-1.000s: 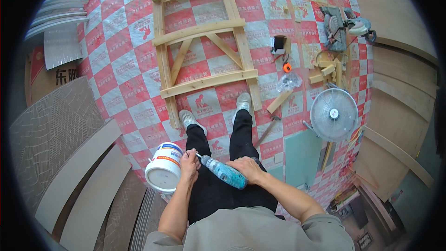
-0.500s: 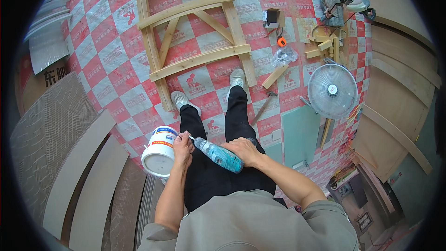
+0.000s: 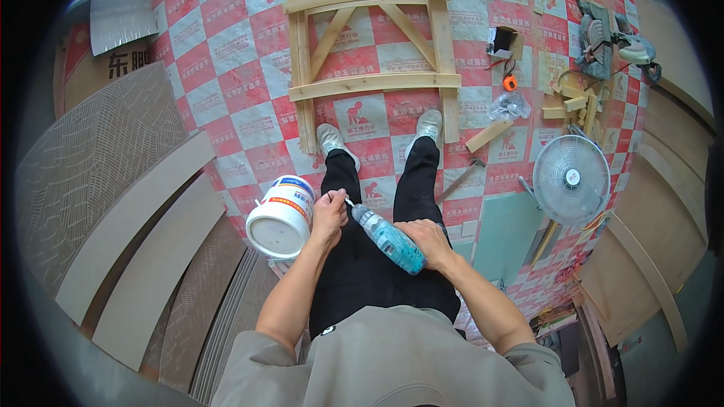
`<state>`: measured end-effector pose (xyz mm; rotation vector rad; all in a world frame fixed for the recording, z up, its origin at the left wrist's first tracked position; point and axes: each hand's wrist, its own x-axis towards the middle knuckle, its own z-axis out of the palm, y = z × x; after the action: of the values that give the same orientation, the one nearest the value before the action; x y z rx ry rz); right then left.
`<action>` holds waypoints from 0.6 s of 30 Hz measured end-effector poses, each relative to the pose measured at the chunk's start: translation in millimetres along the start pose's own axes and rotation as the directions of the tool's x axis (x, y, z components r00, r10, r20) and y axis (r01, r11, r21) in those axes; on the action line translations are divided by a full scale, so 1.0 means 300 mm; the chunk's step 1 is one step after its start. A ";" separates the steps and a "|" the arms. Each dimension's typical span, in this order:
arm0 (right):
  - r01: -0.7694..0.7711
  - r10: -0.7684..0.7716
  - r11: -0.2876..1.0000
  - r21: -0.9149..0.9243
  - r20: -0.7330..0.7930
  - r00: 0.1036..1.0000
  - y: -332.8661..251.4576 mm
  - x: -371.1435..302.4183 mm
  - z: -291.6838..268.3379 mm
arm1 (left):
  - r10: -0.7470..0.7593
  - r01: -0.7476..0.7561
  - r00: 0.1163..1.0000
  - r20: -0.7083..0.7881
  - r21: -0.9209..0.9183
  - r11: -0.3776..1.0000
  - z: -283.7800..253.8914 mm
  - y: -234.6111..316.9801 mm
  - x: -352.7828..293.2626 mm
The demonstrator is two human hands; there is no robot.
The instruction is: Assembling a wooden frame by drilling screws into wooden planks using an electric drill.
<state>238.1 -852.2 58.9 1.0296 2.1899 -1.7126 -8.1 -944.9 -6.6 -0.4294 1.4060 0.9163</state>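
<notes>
The right hand (image 3: 426, 242) grips the drill (image 3: 394, 244) above the thighs (image 3: 348, 286), pointing forward and left. The left hand (image 3: 329, 215) curls near its front end (image 3: 365, 215); what its fingers pinch is unclear.

Just left of my left fingers (image 3: 332, 200), the bucket (image 3: 279, 220) blocks the way. Between them and my right fingers (image 3: 409, 228) the drill (image 3: 391, 243) fills the space. Ahead, a gap runs between my shins up to the frame (image 3: 373, 85). Right of my right fingers there's room before the fan (image 3: 571, 181).
</notes>
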 end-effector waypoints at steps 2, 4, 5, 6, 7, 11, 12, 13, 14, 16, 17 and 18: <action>-0.002 0.002 1.000 -0.008 0.011 1.000 -0.001 0.001 -0.003 | 0.003 -0.003 1.000 -0.006 -0.001 1.000 0.000 -0.001 0.000; -0.005 0.006 1.000 -0.017 0.020 1.000 0.001 -0.001 -0.002 | 0.007 -0.007 1.000 -0.010 0.000 1.000 0.002 -0.006 0.002; -0.005 0.005 1.000 -0.013 0.014 1.000 0.004 -0.003 -0.001 | 0.009 -0.009 1.000 -0.006 0.004 1.000 0.005 -0.009 0.004; -0.004 0.004 1.000 -0.009 0.007 1.000 0.006 -0.005 0.001 | 0.012 -0.012 1.000 -0.002 0.007 1.000 0.006 -0.012 0.005; 0.001 -0.001 1.000 -0.010 0.009 1.000 0.008 -0.006 0.002 | 0.016 -0.016 1.000 -0.004 0.005 1.000 0.008 -0.013 0.006; 0.004 -0.004 1.000 -0.020 0.001 1.000 0.013 -0.008 0.014 | 0.008 -0.008 1.000 -0.003 0.003 1.000 0.006 -0.012 0.004; 0.014 -0.014 1.000 -0.016 -0.014 1.000 0.017 -0.008 0.018 | 0.008 -0.007 1.000 -0.007 0.007 1.000 0.005 -0.013 0.004; 0.017 -0.017 1.000 -0.015 -0.011 1.000 0.012 -0.004 0.015 | 0.009 -0.009 1.000 -0.009 0.006 1.000 0.000 -0.012 0.005; 0.009 -0.009 1.000 -0.009 0.006 1.000 0.008 -0.001 0.012 | 0.003 -0.003 1.000 -0.012 0.026 1.000 -0.006 -0.011 0.005; 0.008 -0.008 1.000 -0.011 0.017 1.000 0.005 0.006 0.006 | 0.008 -0.008 1.000 -0.009 0.043 0.999 -0.008 -0.007 0.009; 0.011 -0.011 1.000 -0.025 0.002 1.000 0.006 0.004 0.006 | 0.013 -0.013 1.000 -0.006 0.028 1.000 -0.003 -0.006 0.008; 0.014 -0.014 0.999 -0.040 -0.013 1.000 0.003 0.001 0.003 | 0.019 -0.019 1.000 -0.003 0.012 1.000 0.003 -0.004 0.005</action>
<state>238.3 -852.9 57.7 1.0218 2.2353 -1.6658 -6.8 -944.6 -8.2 -0.4095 1.4202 0.9219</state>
